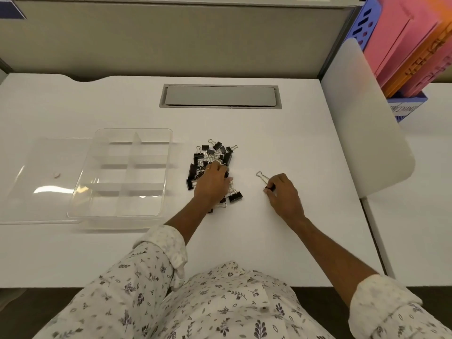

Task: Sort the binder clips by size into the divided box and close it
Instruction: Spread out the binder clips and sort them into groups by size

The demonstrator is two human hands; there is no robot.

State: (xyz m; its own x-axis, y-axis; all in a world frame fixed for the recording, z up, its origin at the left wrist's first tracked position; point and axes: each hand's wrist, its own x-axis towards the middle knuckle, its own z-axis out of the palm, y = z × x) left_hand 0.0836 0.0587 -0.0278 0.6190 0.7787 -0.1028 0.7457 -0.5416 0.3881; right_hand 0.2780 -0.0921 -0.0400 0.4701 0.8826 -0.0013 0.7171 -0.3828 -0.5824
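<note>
While the right hand [281,193] pinches one binder clip [265,180] by its black body, the clip's wire handles stick out beyond the fingertips, its long axis running away from the person and toward the left. The divided box [168,152] lies well off to the left of those fingers, past the pile of binder clips [215,152] and the left hand [210,183], so the left hand is the nearer one to it. The box stands open and looks unfilled, its lid [36,167] lying flat on its far-left side. The left hand's fingers curl down onto the pile; whether they grip a clip cannot be told.
</note>
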